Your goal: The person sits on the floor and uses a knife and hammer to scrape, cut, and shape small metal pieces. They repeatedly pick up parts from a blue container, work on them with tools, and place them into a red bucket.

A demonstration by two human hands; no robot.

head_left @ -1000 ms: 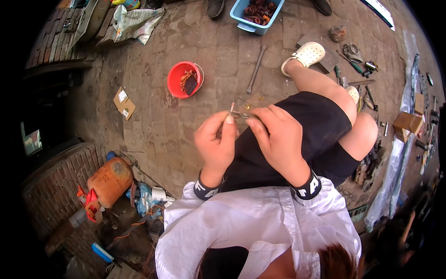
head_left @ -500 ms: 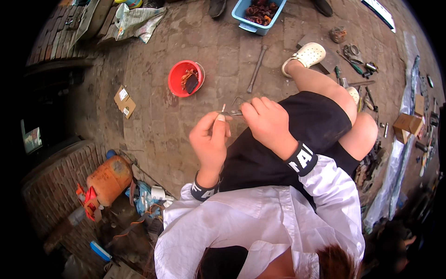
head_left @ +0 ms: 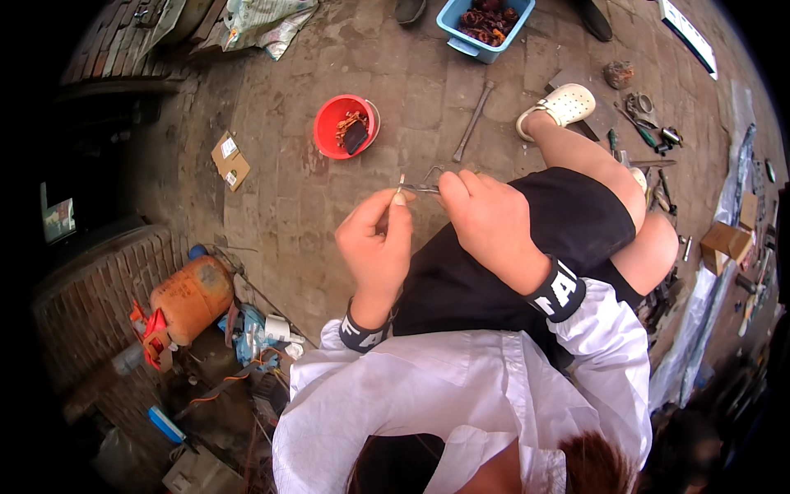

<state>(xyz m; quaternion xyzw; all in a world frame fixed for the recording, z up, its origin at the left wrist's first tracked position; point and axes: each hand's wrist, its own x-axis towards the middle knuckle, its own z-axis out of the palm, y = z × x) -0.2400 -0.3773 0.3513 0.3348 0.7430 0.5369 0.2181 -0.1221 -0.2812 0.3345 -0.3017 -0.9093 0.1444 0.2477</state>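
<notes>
Between the thumb and forefinger of my left hand point(head_left: 374, 243) is a thin, copper-tipped piece point(head_left: 401, 179) standing nearly upright. My right hand point(head_left: 492, 221) is closed around a small metal hand tool that looks like pliers point(head_left: 423, 188); its handles are hidden in the fist. The tool's narrow tip points left and meets the thin piece at my left fingertips. A bent wire-like loop point(head_left: 433, 172) sticks up beside the right fingers, and I cannot tell what it belongs to. Beyond my hands stands a red bucket point(head_left: 321, 136) holding orange-brown scraps and a dark block.
A blue tub point(head_left: 461, 43) of reddish-brown parts stands at the far side. A long metal bar point(head_left: 474, 122) lies on the brick floor. Tools and a cardboard box point(head_left: 724, 241) are at right; an orange gas cylinder point(head_left: 193, 298) lies at left. Flat cardboard point(head_left: 230, 161) lies left of the bucket.
The view has shifted, so the surroundings sit slightly differently in the picture. The tool's tip and the thin piece still meet at my left fingertips, with more of the piece showing.
</notes>
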